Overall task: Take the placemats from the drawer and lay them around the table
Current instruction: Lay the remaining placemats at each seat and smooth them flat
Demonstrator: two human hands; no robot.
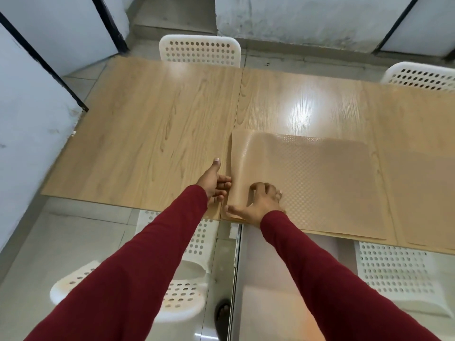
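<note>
A stack of tan, dotted placemats [320,183] lies on the wooden table [152,124] at its near edge, right of the middle seam. The top mat's left edge curls upward. My left hand [214,180] is beside that raised edge, thumb stretched out, with straight fingers touching the mat's side. My right hand [258,201] sits on the near left corner of the stack, fingers bent on top and thumb at the corner's edge, pinching the top mat. Another tan placemat [421,198] lies flat at the far right of the near edge.
White perforated chairs stand around the table: one [199,52] at the far side, one [421,75] at the far right, one [177,286] below my arms and one [396,274] at the near right. Grey panels flank the left side.
</note>
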